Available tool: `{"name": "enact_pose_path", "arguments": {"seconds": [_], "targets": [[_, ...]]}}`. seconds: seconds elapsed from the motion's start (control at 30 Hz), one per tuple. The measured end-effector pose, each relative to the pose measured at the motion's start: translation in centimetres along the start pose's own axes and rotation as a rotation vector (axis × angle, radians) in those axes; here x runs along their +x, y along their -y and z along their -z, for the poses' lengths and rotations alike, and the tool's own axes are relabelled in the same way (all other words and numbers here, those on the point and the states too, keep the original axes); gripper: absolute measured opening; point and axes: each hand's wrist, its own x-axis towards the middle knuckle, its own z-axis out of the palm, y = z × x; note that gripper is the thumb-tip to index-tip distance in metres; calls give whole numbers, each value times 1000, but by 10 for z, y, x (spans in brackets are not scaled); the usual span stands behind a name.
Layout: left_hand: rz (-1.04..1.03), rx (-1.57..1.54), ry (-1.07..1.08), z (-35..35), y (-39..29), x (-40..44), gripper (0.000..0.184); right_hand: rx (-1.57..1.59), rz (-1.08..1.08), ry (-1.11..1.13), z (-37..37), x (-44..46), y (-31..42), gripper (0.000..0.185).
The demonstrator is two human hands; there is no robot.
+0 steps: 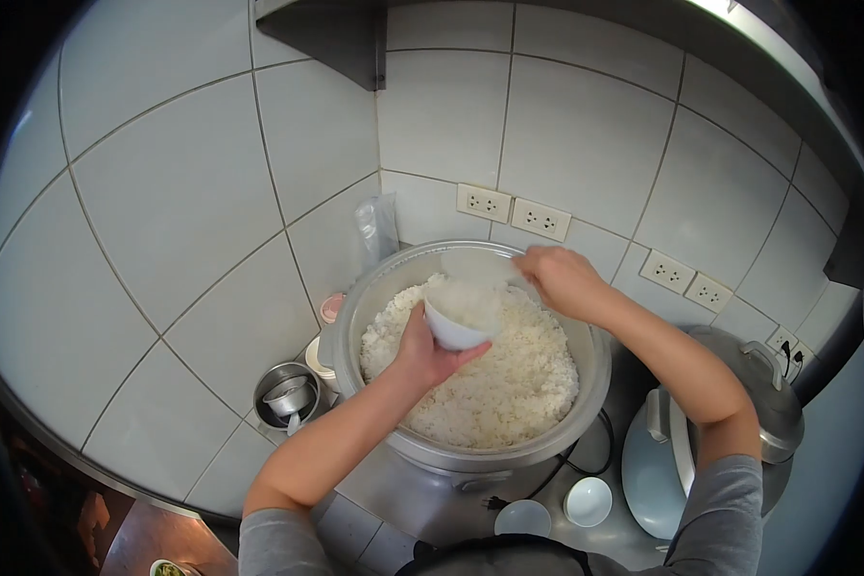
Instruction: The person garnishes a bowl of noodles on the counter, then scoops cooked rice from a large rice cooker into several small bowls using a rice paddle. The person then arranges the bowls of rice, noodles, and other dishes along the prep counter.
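A large round metal pot (593, 384) holds a wide bed of cooked white rice (509, 394). Over the rice, my left hand (427, 353) grips a white bowl (456, 333) from below and the side, tilted, with rice in it. My right hand (559, 278) is closed above the pot's far right rim. From it a pale rice paddle (485, 269), blurred by motion, reaches toward the bowl's mouth; its handle is mostly hidden by my fingers.
Two white bowls (588, 501) stand on the metal counter in front, near a black cord and plug (495, 502). Metal containers (288, 396) sit left of the pot. A lidded cooker (739, 384) and a large lid (648, 470) are at right. Wall sockets (540, 218) line the tiles.
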Motion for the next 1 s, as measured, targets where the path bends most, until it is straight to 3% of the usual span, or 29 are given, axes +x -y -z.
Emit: {"name": "enact_pose_path", "arguments": {"seconds": [0.13,0.23,0.37,0.63,0.73,0.93,1.0], "targets": [[-53,-37,10,-10,-17,6,49,-429,-145,76,-52,6,-33,16],[-107,51,-9,-21,-36,-21,51,-558,136,306,-111,-4,-53,13],[-146,86,14,-2,-54,-40,53,-339,282,335,-107,-16,-42,13],[-103,78,39,-1,-49,-67,53,-67,234,427,-71,-67,-13,21],[-73,106,75,-4,-40,-70,53,106,136,412,-71,-82,-5,19],[-16,203,98,-6,-32,-80,56,279,-198,676,-66,-92,-13,15],[1,233,59,-6,-32,-83,58,360,-253,608,-63,-91,-24,16]]}}
